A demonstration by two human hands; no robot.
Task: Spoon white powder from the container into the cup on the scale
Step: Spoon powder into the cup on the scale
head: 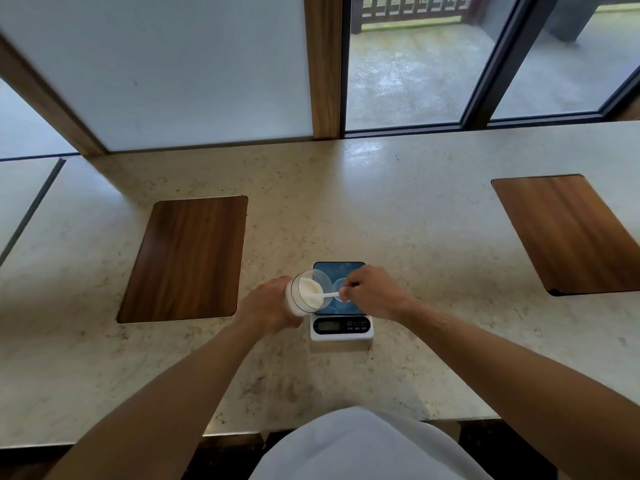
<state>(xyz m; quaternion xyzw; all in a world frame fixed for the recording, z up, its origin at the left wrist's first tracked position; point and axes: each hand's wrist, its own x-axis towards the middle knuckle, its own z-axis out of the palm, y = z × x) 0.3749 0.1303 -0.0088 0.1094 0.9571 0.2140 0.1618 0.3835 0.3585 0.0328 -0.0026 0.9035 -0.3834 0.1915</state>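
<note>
I note the left hand (pixel 268 308) clamped around the tilted container (pixel 306 295) of white powder (pixel 309 289), held at the scale's (pixel 341 328) left edge near the tabletop's (pixel 398 209) front edge. The right hand (pixel 372 292) pinches a white spoon (pixel 330 295) over the cup (pixel 341 289) on the scale. The scale's button labels are too small to read.

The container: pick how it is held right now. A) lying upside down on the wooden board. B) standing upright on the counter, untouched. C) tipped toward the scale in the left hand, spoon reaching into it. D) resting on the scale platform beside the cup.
C: the left hand holds the container tilted, mouth toward the scale, while the right hand holds the spoon at the white powder.
</note>
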